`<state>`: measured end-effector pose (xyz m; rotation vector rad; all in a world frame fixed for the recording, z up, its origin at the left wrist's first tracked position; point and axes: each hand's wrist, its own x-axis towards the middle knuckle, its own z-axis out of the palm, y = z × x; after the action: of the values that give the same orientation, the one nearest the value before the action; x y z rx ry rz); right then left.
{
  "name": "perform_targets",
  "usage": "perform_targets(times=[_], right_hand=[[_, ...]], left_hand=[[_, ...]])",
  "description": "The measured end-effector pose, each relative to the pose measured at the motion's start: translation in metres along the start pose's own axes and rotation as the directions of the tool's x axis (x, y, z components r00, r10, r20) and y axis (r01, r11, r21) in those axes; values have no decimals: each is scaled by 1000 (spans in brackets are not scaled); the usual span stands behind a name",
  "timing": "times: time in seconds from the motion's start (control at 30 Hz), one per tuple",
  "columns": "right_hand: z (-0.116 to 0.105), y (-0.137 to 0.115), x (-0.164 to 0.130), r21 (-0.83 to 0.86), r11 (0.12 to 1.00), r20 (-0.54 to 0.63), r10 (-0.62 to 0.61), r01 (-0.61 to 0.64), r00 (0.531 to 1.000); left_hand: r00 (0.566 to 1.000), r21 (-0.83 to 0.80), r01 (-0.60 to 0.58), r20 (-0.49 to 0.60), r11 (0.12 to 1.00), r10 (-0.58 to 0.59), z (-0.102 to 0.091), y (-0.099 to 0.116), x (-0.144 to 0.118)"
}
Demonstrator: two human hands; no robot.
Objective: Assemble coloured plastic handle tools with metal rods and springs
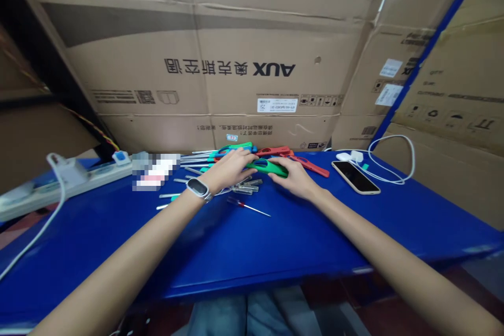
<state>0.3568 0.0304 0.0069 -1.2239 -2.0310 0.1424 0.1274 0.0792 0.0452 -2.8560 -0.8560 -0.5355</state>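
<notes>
A green handle [271,167] is pinched between both hands [232,168] [293,177]; loose screwdrivers [246,188] just beneath could be knocked off the worktop [252,252].

A storeroom or warehouse: stacked appliance cartons [220,63] wall in a blue worktable [244,252] with a power strip [59,181].

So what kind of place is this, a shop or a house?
Probably a storeroom or small workshop. Big cardboard boxes are stacked right behind a blue table, and both hands, left hand and right hand, are on a green-handled tool among a pile of tools.
</notes>
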Motion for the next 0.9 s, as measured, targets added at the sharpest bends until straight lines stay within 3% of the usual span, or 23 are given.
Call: perform_targets(times=[0.13, 0.3, 0.47, 0.73, 0.9], right_hand=[[23, -55, -6, 82, 990, 58, -116, 111, 992], [63, -105, -18, 107, 973, 235, -225, 205, 946], [83, -111, -17, 103, 979, 284, -199, 177, 938], [75, -108, -16, 171, 976, 283, -178, 133, 942], [73, -103, -15, 231, 965, 215, -179, 128, 960]], left_hand=[[995, -125, 13, -93, 992, -25, -26, -1, -71], [978, -251, 155, -101, 956, -185, -28, -5, -128], [982, -305, 162, -44, 939, -184, -20, -10, -137], [986, -229, 165, 50, 959, -158, -21, -3, -141], [995, -255, 100, 1, 962, -103, -22, -4, -141]])
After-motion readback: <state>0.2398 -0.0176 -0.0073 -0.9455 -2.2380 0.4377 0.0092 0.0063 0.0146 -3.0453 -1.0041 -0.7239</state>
